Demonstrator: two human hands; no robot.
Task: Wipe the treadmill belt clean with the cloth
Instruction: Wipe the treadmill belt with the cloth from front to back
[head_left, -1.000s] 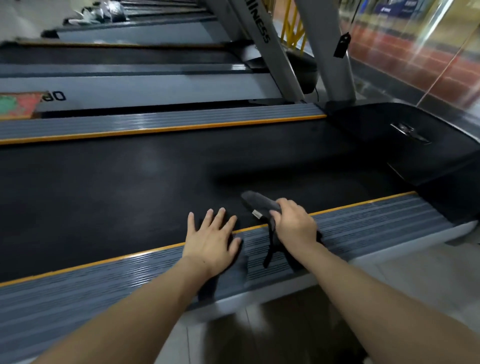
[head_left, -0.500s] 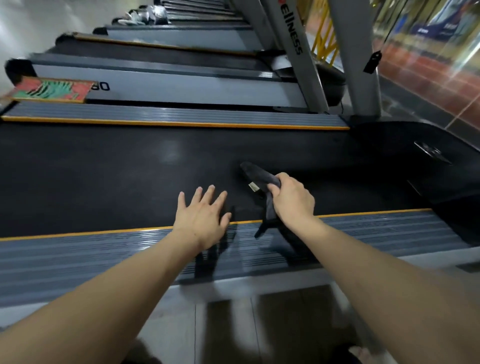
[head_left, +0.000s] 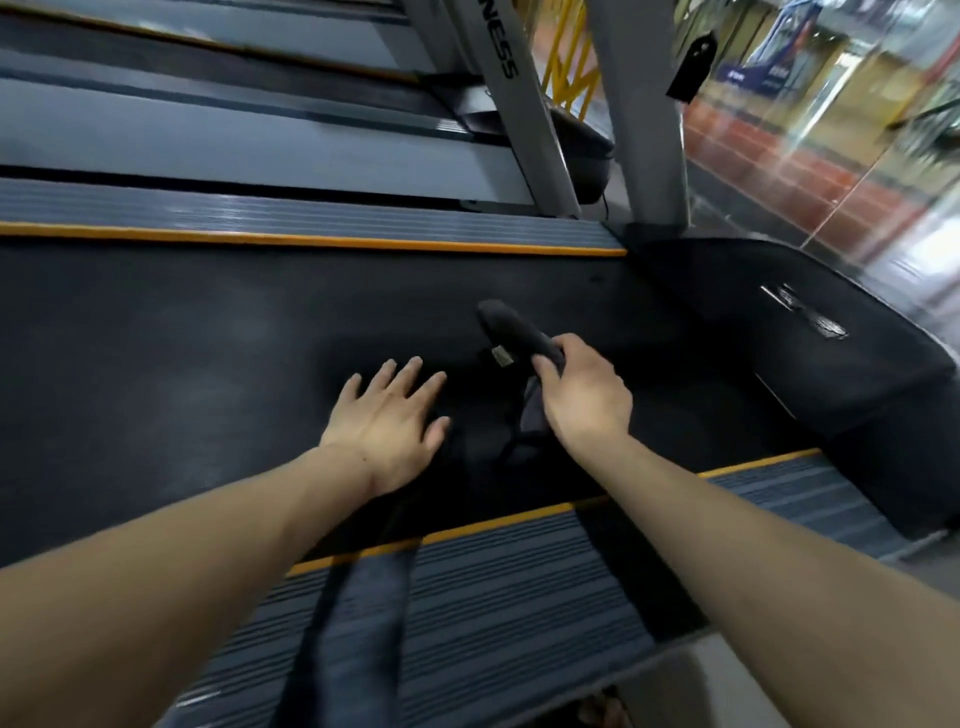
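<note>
The right hand (head_left: 584, 397) grips the dark cloth (head_left: 511, 330), fingers curled round it. The left hand (head_left: 387, 415) lies flat, fingers spread, on the belt (head_left: 156, 364), which stretches leftward.

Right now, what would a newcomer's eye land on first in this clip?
Two bare forearms reach over the black treadmill belt. The right hand grips a dark cloth at mid-belt, while the left hand lies flat with fingers spread beside it. Orange stripes edge the belt on both sides.

Black belt (head_left: 182, 374) (cloth (head_left: 511, 330) on it)
</note>
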